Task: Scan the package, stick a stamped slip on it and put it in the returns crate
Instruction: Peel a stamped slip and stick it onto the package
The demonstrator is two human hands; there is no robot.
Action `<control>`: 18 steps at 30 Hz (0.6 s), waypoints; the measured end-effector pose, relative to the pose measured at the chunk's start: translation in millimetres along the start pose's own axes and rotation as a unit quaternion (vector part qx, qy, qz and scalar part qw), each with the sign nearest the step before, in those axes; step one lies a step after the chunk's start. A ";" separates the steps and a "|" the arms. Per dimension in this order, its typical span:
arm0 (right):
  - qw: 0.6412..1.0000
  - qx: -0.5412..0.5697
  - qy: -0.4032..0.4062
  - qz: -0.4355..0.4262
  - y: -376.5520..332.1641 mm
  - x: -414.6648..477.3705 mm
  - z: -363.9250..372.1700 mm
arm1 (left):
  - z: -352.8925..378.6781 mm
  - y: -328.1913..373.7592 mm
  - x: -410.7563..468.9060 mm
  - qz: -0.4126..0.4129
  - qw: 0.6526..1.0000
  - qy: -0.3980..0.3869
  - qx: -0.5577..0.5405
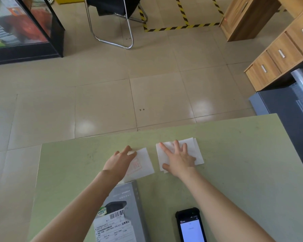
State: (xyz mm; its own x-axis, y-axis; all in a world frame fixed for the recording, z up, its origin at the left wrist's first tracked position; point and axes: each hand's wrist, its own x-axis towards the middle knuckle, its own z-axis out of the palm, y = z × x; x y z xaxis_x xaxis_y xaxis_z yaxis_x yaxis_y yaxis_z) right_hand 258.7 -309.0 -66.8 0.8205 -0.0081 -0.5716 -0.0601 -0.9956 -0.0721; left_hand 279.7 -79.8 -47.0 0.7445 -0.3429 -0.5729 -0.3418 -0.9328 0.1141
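A white slip with a red stamp (141, 163) lies on the green table (234, 163). My left hand (120, 160) rests on its left edge, fingertips pinching the far corner. A small stack of white slips (193, 149) lies to the right, and my right hand (179, 158) presses flat on it with fingers spread. The grey package (129, 206), with a barcode label on top, lies near the front edge under my left forearm. A black handheld scanner (191, 226) with a lit screen lies to the right of the package.
Beyond the table is tiled floor with a metal-framed chair (112, 23) and yellow-black floor tape (182, 27). A glass-fronted cabinet (24, 28) stands at the far left, wooden drawers (278, 56) at the far right, and a grey machine (290, 109) beside the table's right edge.
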 end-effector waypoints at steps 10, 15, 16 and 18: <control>1.000 0.022 -0.002 0.004 -2.3 -8.2 -0.7 | -8.8 -15.5 -18.8 -0.028 0.950 0.165 -0.262; 0.996 0.085 -0.013 0.014 -4.5 -17.9 1.8 | -25.1 -14.8 -46.8 -0.108 0.849 0.230 -0.463; 0.996 0.090 -0.005 0.017 -4.4 -19.7 2.3 | -27.4 -15.6 -53.2 -0.111 0.832 0.241 -0.487; 0.995 0.090 0.027 0.024 -3.7 -23.4 2.0 | -31.4 -15.8 -66.5 -0.106 0.802 0.261 -0.528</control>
State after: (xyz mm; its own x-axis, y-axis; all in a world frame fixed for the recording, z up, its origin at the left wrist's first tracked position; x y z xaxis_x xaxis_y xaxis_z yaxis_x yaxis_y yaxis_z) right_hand 238.7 -304.9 -54.8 0.8434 -0.0655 -0.5333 -0.1972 -0.9610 -0.1940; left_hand 253.6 -45.8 14.8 0.9543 0.0923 -0.2844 0.2944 -0.4562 0.8398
